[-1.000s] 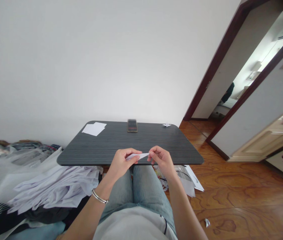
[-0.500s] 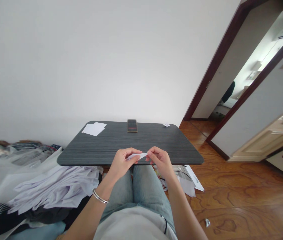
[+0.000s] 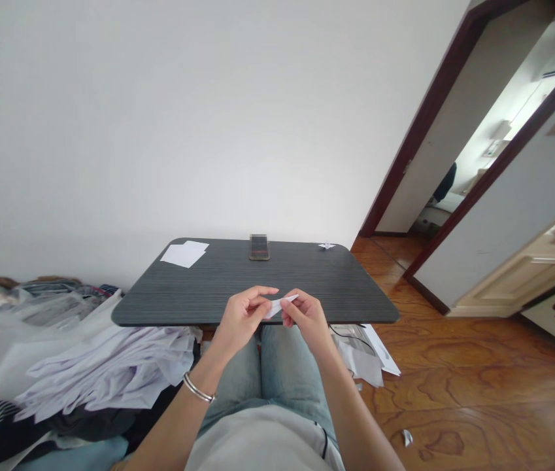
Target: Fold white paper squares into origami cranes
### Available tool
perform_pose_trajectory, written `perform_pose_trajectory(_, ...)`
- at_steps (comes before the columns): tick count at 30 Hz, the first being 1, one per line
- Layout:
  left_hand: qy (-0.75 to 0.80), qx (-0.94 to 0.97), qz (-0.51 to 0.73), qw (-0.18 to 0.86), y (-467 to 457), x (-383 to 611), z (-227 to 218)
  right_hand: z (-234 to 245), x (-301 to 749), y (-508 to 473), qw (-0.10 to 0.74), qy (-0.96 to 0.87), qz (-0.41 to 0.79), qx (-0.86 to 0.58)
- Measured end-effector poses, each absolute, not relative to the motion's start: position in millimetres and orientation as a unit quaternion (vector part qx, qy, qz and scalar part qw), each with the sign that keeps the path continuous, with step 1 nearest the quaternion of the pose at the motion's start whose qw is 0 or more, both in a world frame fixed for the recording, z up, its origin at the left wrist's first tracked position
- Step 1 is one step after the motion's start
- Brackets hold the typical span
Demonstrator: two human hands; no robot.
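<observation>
A small piece of folded white paper [image 3: 276, 307] is held between my two hands, above the near edge of the dark table [image 3: 218, 288]. My left hand [image 3: 246, 315] pinches its left end between thumb and fingers, with the index finger stretched out past it. On the other side, my right hand [image 3: 305, 313] grips the paper with thumb and fingertips, and a pointed white tip sticks out beyond the thumb. The fingers partly hide the folds.
White paper sheets [image 3: 185, 254] lie at the table's back left. A phone [image 3: 259, 248] stands at the back middle, and a folded paper crane [image 3: 327, 246] sits at the back right. Piled clothes [image 3: 110, 373] are on the left; papers [image 3: 380, 350] lie on the floor to the right.
My right hand has shifted slightly left along the folded paper, so its pointed tip now shows past the thumb. My left index finger has lifted away from the paper.
</observation>
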State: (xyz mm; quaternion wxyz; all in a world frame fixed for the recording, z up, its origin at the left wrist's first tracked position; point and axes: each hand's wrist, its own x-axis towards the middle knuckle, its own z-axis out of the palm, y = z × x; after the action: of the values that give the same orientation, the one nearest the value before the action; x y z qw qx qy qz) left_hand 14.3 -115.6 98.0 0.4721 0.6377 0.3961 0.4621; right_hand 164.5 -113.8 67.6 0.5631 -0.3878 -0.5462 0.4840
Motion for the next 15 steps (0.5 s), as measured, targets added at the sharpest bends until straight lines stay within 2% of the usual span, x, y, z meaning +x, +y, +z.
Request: perform_pose_trajectory(15, 0.376, 0.664, 0.422, 0.49, -114.8, 11.0, 92.5, 67.7, 164.2, -116.2, 0.608, -0.516, 0.461, -0.391)
